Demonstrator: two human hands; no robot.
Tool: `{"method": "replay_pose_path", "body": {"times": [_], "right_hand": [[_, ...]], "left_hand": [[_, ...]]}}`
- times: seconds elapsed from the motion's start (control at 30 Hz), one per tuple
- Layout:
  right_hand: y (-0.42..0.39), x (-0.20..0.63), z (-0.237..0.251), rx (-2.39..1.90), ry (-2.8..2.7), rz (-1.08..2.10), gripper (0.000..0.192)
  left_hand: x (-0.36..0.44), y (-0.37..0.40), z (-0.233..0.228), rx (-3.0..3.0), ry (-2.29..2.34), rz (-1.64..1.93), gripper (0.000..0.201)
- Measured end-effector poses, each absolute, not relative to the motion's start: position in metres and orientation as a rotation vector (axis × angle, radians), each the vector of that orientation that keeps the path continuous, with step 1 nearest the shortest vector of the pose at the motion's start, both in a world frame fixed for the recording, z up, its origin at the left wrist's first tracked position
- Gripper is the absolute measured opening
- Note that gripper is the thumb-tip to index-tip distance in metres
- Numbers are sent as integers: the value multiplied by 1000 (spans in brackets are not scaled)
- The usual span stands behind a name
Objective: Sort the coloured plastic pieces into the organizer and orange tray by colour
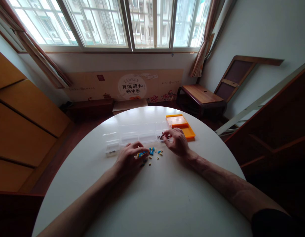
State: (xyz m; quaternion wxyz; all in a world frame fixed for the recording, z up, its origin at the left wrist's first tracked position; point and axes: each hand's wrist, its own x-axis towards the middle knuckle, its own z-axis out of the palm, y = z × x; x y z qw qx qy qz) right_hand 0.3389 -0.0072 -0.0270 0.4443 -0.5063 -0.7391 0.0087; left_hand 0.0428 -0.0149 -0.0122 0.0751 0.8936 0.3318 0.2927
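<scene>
My left hand (131,153) rests on the table over a small pile of blue and yellow toy bricks (152,151). Its fingers are curled together at the pile's edge, and whatever is between their tips is too small to make out. Above the right-hand compartment of a clear plastic box (129,139), my right hand (176,141) has thumb and forefinger drawn together. Dark small bricks (159,137) lie in that compartment, partly covered by the fingers. I cannot make out what the right fingertips hold. A few loose yellow bricks (150,164) lie nearer to me.
Behind my right hand, an orange tray (190,132) stands on the round white table (167,197). The clear box's lid (142,126) leans open toward the window. Beyond the table are a wooden stool (202,93) and a printed cardboard panel (105,84).
</scene>
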Motion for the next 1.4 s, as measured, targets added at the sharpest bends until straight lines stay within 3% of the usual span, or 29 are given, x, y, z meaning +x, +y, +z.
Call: {"method": "replay_pose_path", "body": {"times": [0.53,0.93,1.4], "right_hand": [[-12,336,-22,-1147,-1878,32,5],[-19,328,-17,-880,-2065,25,13],[-23,324,-16,-592,-2261,-55,8]], "left_hand": [[47,-19,-8,2652,1014,827,11],[48,-16,-4,2471,967,868,23],[65,-28,4,2029,870,878,30]]}}
